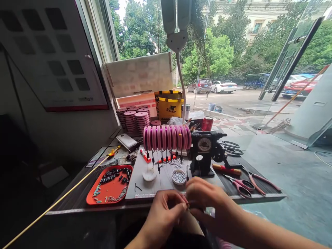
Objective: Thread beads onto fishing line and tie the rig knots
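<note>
In the head view, we had both hands right up close: the left hand (163,214) came in from the near edge, thumb and forefinger pressed together at the tips, and there, in that pinch, sat a tiny piece (188,205), too small and blurred for us to name. It was held just in front of the near edge of the desk (77,199), not resting on it. Across from it was the right hand (210,195), fingers curled in towards the same spot, though we could not tell whether its own grip closed on the piece or merely met it. A delicate bit of fingertip work, this! To our eye, doing it well called for the left pinch to act as a quiet vice, with the right making only small, light movements, since a hard squeeze could have sent something so slight flying. And watch those knuckles: the right hand was close to the cup (178,184) of pale beads (178,176), and the small black weights (158,169) hung on threads below the row of pink spools (167,136), so we judged a low, tucked right wrist the safer line. Off to the right, scissors (240,182) and pliers (256,184) lay on the desk, well apart from the fingers; to the left, the red tray (110,188) held dark beads (110,175).
</note>
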Available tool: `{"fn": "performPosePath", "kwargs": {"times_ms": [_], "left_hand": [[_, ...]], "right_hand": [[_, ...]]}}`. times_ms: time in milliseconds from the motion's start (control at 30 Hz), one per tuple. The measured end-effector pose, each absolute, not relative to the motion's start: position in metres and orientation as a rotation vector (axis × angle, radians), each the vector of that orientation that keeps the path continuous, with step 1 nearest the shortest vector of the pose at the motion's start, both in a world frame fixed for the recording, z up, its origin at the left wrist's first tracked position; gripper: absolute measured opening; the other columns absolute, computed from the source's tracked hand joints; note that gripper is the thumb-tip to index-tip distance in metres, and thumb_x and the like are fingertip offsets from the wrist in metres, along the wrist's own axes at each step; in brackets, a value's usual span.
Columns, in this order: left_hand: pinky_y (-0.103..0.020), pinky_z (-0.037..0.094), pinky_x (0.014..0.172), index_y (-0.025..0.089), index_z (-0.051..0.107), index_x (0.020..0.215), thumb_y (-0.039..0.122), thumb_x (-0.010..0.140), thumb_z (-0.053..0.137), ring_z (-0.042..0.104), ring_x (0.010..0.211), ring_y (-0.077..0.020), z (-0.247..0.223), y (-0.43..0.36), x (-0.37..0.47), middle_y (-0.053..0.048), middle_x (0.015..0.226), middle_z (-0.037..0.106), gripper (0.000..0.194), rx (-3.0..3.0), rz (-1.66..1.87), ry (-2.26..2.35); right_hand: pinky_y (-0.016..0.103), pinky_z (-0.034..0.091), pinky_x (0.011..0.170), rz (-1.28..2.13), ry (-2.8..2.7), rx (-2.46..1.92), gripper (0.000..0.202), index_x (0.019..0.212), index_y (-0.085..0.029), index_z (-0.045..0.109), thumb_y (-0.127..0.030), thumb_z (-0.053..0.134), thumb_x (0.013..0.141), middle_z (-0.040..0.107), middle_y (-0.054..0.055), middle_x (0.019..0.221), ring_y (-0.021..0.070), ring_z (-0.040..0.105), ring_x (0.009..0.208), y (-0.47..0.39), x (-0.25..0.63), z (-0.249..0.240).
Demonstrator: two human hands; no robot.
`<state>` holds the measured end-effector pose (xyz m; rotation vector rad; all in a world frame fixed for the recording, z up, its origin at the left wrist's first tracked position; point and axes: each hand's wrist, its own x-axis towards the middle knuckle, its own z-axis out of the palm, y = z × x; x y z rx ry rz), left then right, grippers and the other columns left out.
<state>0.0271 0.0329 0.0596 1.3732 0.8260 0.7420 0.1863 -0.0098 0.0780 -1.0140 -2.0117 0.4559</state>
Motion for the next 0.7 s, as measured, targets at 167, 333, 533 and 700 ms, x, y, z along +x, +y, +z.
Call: {"fn": "performPosePath", "kwargs": {"times_ms": [167,333,533,700], "left_hand": [[-0.017,0.023,0.043,0.013,0.059,0.053,0.014,0.049,0.060,0.030,0.041,-0.0037,0.061,0.036,0.031,0.008,0.043,0.040,0.004,0.811,0.517,0.802],[-0.018,0.021,0.043,0.015,0.056,0.052,0.016,0.047,0.060,0.030,0.042,-0.0042,0.061,0.035,0.030,0.008,0.045,0.040,0.006,0.787,0.493,0.821],[-0.020,0.032,0.054,0.014,0.061,0.051,0.010,0.059,0.066,0.045,0.060,-0.0110,0.063,0.034,0.024,-0.001,0.066,0.054,0.010,1.326,0.731,0.847],[-0.024,0.043,0.058,0.017,0.067,0.075,0.009,0.079,0.049,0.053,0.063,-0.0147,0.047,0.025,0.017,-0.007,0.082,0.056,0.020,2.255,1.140,0.913]], "right_hand": [[0.029,0.032,0.047,-0.470,-2.452,-0.753,0.015,0.074,-0.014,0.057,-0.009,0.046,0.082,0.057,0.001,0.063,0.0122,0.044,0.052,-0.018,0.185,0.066],[0.029,0.030,0.046,-0.510,-2.418,-0.690,0.022,0.068,-0.016,0.055,-0.008,0.042,0.084,0.055,0.000,0.056,0.0122,0.043,0.049,-0.014,0.183,0.064],[0.024,0.041,0.057,0.347,-2.199,-0.896,0.026,0.071,-0.017,0.057,-0.021,0.040,0.090,0.060,0.002,0.065,0.0131,0.051,0.060,-0.010,0.179,0.067],[0.026,0.047,0.063,1.322,-1.347,-1.005,0.031,0.070,-0.015,0.056,-0.045,0.065,0.073,0.055,0.000,0.068,0.0137,0.055,0.067,0.004,0.176,0.080]]}}
